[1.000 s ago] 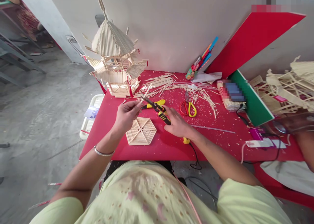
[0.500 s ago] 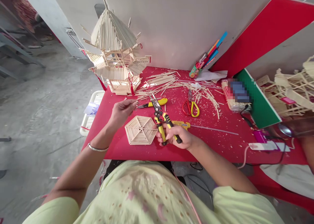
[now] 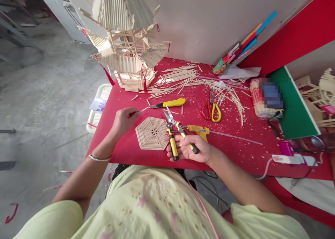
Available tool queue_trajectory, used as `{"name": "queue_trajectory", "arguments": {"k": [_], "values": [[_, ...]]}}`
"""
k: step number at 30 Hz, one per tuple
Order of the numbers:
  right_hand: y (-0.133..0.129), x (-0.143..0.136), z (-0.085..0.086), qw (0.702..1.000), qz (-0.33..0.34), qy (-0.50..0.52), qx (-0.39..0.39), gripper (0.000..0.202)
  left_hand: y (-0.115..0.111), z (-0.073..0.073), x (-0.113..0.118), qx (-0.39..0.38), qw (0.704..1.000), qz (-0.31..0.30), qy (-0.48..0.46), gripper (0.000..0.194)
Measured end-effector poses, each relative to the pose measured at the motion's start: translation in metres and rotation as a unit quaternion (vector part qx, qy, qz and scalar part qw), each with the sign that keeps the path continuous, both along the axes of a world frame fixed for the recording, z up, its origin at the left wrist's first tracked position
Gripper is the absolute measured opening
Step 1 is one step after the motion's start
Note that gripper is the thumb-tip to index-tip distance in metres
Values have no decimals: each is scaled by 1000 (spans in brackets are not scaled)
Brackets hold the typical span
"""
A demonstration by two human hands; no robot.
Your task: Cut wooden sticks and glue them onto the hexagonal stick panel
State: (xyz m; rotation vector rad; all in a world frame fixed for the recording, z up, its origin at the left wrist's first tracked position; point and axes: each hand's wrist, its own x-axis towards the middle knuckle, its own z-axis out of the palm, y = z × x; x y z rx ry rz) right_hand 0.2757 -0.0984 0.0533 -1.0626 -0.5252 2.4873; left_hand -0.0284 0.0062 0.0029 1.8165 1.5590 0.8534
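Note:
My left hand (image 3: 125,119) pinches a short thin stick (image 3: 144,109) left of a flat panel of sticks (image 3: 151,133) with spokes meeting in its middle. Around the black-and-yellow pliers (image 3: 172,141) are the fingers of my right hand (image 3: 193,149); the jaws stand apart and point up and away from me. Beyond the panel lies a yellow utility knife (image 3: 174,102). A yellow glue gun (image 3: 198,130) rests just past my right hand, partly hidden by it.
A tiered stick pagoda (image 3: 123,19) stands at the back left of the red table (image 3: 125,155). Loose sticks (image 3: 180,76), red-and-yellow cutters (image 3: 211,108), a pen holder (image 3: 221,67) and a bundle of sticks (image 3: 258,102) lie across the back and right.
The jaws of the pliers have spread apart. My left hand has moved slightly down and left, its stick now showing past the fingertips. The whole view has shifted a little.

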Motion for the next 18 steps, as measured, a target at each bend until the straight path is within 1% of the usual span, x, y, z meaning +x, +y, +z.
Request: {"name": "queue_trajectory", "arguments": {"k": [3,6,8,10,12,14,16,18], "values": [[2,1,3,999,-14,-36,34,47,-14,-2,-6,28,999,-11,19,26],[9,2,7,984,-33,-132,118,40,-31,-9,-9,15,999,-12,42,28],[13,0,9,958,-24,-212,194,28,-42,-13,-8,6,998,15,66,27],[14,-3,10,923,4,-283,261,20,-52,-16,-6,5,994,61,95,26],[11,-10,8,888,22,-333,315,18,-60,-17,-5,12,988,98,117,27],[9,-18,4,860,22,-358,364,18,-65,-19,-4,25,987,107,118,30],[12,-28,0,844,22,-357,400,21,-69,-22,-4,37,988,104,108,31],[23,-38,-4,843,23,-338,418,29,-72,-24,-4,41,988,107,106,31]]}}
